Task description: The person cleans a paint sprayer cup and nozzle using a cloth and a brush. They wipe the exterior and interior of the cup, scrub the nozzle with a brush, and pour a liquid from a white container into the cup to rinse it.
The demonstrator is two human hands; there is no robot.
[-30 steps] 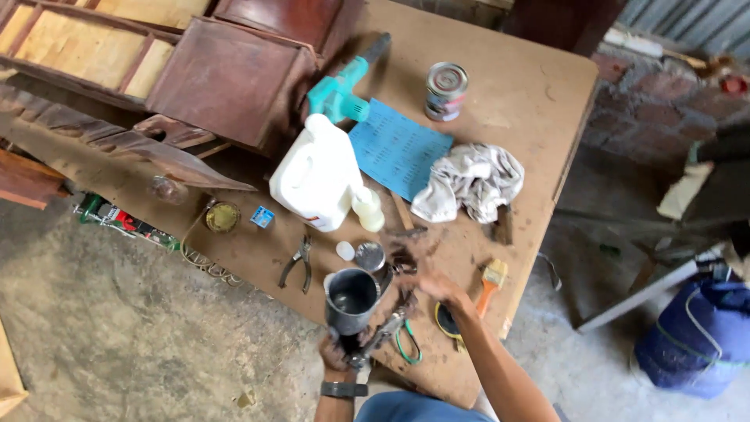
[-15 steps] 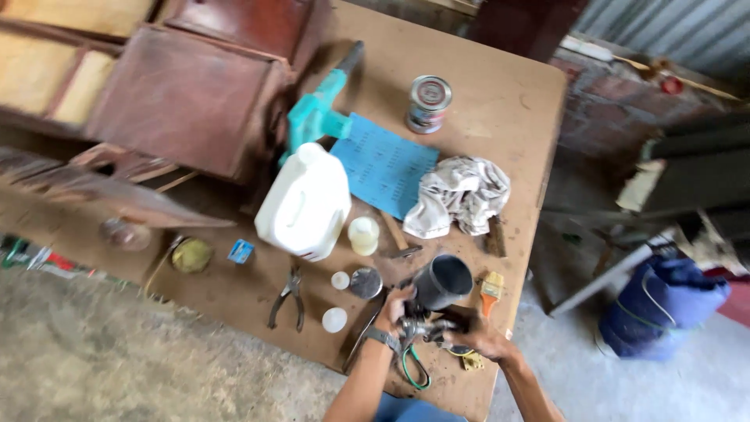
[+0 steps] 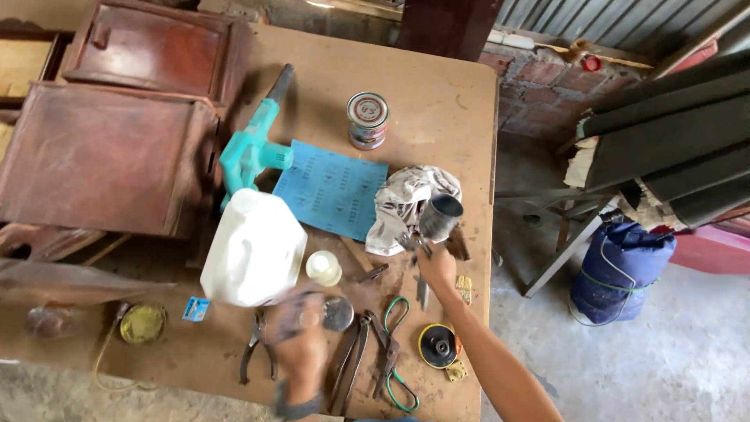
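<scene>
Right hand point(image 3: 436, 266) grips spray gun point(image 3: 434, 227) (cup tilted); left hand point(image 3: 301, 344) blurred.

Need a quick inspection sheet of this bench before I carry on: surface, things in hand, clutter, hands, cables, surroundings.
Surface: brown worktable, stained and crowded.
Job's things: dark metal cup held raised over the table's right side; small round lid beside the left hand.
Clutter: white jug, blue sandpaper sheet, teal power tool, tin can, rag, pliers.
Hands: right hand grips the cup's fitting; left hand blurred, grip unclear.
Cables: green cord looped near the front edge.
Surroundings: wooden furniture panels left, blue sack right.
</scene>
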